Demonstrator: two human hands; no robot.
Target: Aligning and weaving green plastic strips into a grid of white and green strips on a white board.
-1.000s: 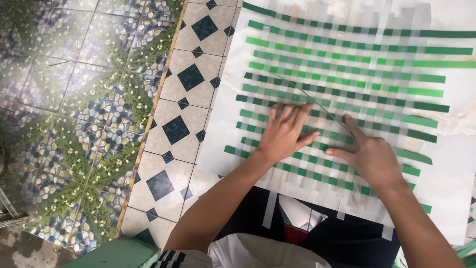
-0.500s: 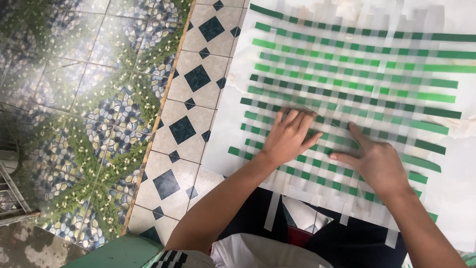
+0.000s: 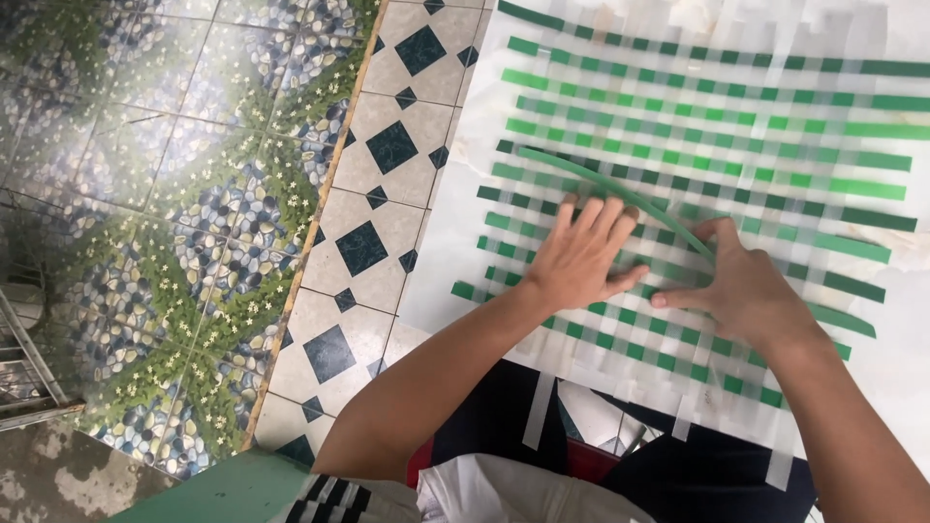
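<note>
The left hand (image 3: 581, 257) lies flat and open, fingers spread, pressing on the woven mat (image 3: 678, 165) of green and white strips near its near left corner. Just beside it the right hand (image 3: 741, 286) holds a loose green strip (image 3: 610, 189) that arches up over the weave toward the mat's left edge. The mat covers the white floor beside a row of diamond-patterned tiles (image 3: 373, 155).

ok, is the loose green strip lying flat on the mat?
No, the green strip arcs up off the woven mat, running from its free end toward the right hand, while the left hand presses the mat.
</note>
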